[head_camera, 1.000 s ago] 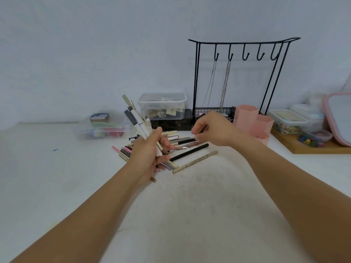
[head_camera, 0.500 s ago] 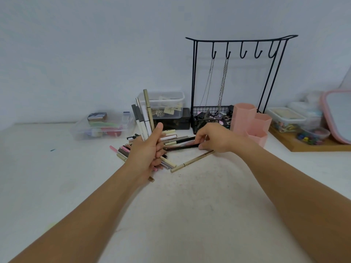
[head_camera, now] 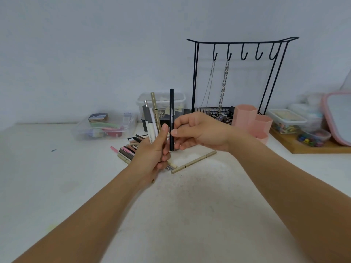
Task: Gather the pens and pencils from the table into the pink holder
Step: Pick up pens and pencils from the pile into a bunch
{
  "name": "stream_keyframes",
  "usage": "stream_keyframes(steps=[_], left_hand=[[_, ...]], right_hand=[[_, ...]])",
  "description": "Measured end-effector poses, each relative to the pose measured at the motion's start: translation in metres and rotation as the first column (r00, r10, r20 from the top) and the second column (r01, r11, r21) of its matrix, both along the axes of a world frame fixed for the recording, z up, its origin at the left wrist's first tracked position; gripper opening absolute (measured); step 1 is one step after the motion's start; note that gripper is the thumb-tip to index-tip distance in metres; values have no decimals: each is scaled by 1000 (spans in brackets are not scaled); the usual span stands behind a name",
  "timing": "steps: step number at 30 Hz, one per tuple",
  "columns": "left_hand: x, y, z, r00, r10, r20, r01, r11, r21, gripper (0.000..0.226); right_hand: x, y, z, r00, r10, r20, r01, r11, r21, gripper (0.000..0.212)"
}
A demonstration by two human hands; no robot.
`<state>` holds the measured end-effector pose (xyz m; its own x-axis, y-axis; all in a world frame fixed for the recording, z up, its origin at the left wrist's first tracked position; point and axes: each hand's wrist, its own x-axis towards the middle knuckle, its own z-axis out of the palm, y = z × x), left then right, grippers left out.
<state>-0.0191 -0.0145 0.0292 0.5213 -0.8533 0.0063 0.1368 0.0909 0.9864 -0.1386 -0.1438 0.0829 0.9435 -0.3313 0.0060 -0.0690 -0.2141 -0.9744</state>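
My left hand (head_camera: 152, 154) grips an upright bundle of pens (head_camera: 151, 118), white, grey and gold. My right hand (head_camera: 199, 131) pinches a black pen (head_camera: 171, 111) held vertical, right beside the bundle and touching my left thumb. A pile of pens and pencils (head_camera: 126, 151) lies on the white table behind my left hand, partly hidden by it. One beige pen (head_camera: 193, 161) lies alone to the right of the pile. The pink holder (head_camera: 252, 122), made of hexagonal cups, stands behind my right wrist.
A black wire hook stand (head_camera: 239, 76) with hanging chains stands behind the holder. Clear plastic boxes (head_camera: 106, 128) sit at the back left and centre. A wooden tray (head_camera: 311, 147) with small containers and a pink-framed mirror (head_camera: 338, 116) is at the right.
My right hand picked the black pen up from the table, turned it upright and brought it left against the bundle in my left hand.
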Motion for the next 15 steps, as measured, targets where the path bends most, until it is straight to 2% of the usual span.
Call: stream_keyframes(steps=[3,9,11,15], left_hand=[[-2,1,0,1000,-3,-5,3,999,-39,52],[-5,1,2,1000,-4,13,4,1000,-10,61],[-5,1,3,1000,-18,5,18,1000,-10,60],[-4,1,1,999,-37,-28,37,999,-5,59]], right_hand=[[5,6,-5,999,-41,27,41,999,7,20],[8,13,-9,998,-69,17,69,997,-21,9],[7,14,-9,997,-81,12,81,994,-75,11],[11,16,-11,995,-101,20,102,954,-282,20]])
